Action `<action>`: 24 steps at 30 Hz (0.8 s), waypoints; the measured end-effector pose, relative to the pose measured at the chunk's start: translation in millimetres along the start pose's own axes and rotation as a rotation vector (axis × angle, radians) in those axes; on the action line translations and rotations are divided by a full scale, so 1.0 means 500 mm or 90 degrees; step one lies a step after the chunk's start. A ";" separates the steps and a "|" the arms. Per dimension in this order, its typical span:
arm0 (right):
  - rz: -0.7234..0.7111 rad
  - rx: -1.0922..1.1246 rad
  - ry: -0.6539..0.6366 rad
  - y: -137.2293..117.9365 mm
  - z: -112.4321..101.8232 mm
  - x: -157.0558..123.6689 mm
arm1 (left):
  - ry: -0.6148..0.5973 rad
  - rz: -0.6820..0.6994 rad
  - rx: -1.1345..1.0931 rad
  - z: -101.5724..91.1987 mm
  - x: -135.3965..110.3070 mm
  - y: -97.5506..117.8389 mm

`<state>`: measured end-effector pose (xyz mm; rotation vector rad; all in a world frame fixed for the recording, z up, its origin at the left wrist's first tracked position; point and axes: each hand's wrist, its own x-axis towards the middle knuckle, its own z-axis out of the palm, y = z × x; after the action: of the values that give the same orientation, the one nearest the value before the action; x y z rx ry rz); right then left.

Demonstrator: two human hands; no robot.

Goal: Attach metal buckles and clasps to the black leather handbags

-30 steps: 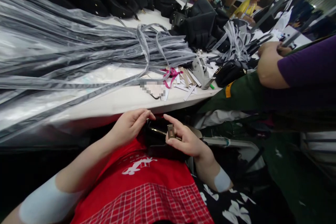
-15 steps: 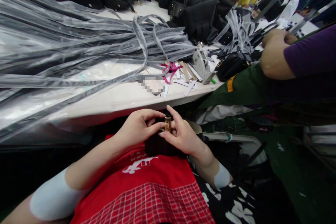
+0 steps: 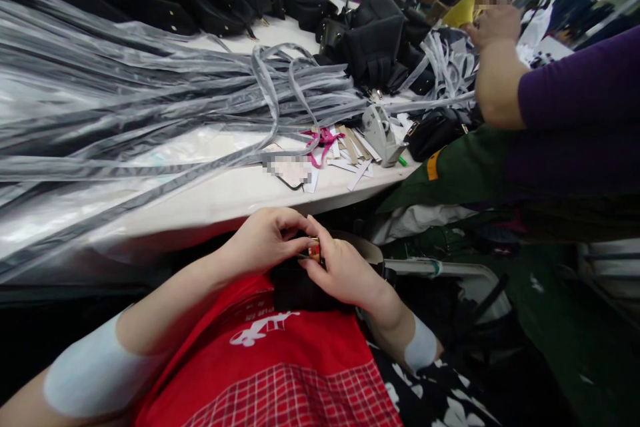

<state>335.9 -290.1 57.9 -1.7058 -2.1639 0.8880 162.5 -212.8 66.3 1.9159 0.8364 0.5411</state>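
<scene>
Nearest me is the red apron (image 3: 280, 360) over the lap. A small black bag (image 3: 295, 290) lies on it, below the near edge of the bench (image 3: 225, 197) and not on the bench itself. Both hands meet at the top of the bag.

The left hand (image 3: 265, 243) has its fingers curled in, tips pinched on the gold clasp (image 3: 314, 250). The right hand (image 3: 343, 270) touches it from the other side, thumb and forefinger closed on the same clasp and the other fingers wrapped over the bag's top edge. The clasp is mostly covered and only a small gold bit shows between the fingertips. I can't tell if the clasp is latched.

Up on the bench, close to the near edge and toward the right corner, there's a scatter of paper tags (image 3: 357, 150) with a pink ribbon (image 3: 325, 140) among them. A grey tape dispenser (image 3: 379, 133) stands just right of the tags. A big bundle of grey plastic-sleeved straps (image 3: 125, 100) fans over the left and middle of the bench, with some loops reaching toward the tags.

Past the dispenser, near the right edge, is a black purse (image 3: 435, 133) with gold hardware. A pile of black bags (image 3: 375, 47) sits along the far edge.

At right a co-worker in a purple sleeve (image 3: 575, 87) and green apron (image 3: 470, 170) has a raised hand (image 3: 495, 23) over the far right end of the bench.
</scene>
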 end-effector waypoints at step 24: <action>0.011 -0.212 -0.076 -0.043 -0.009 0.013 | -0.062 0.023 0.159 -0.026 0.004 0.010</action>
<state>319.4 -285.5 73.2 -1.8631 -2.4948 0.6782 156.7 -205.0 76.9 2.1701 0.8394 0.3745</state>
